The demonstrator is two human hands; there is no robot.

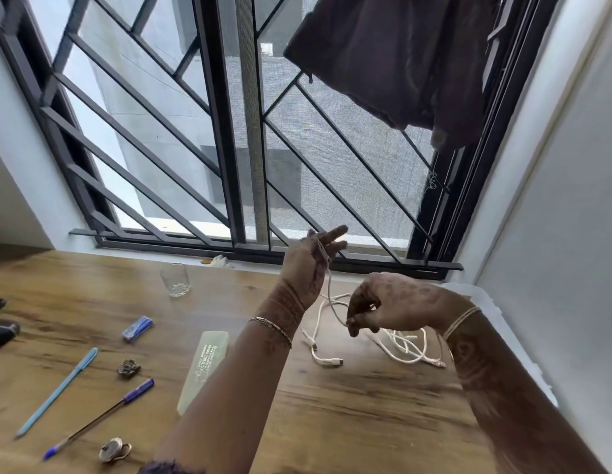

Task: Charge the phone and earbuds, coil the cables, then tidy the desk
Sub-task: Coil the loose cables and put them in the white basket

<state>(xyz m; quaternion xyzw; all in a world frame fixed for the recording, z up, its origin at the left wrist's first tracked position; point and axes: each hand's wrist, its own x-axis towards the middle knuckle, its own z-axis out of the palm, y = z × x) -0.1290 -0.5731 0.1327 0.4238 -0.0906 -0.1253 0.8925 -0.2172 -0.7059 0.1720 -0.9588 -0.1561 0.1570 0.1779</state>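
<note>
A white cable lies in loose loops on the wooden desk at the right, with plug ends at the front. My left hand is raised above the desk near the window, fingers straight, and one end of the cable runs across its palm, held by the thumb. My right hand hovers lower and pinches the same cable a short way down. A dark object at the far left edge is cut off, and I cannot tell what it is.
On the left of the desk lie a glass tumbler, a blue eraser, a pale green case, two pens, a hair clip and a metal ring piece. A clear bin stands at the right wall.
</note>
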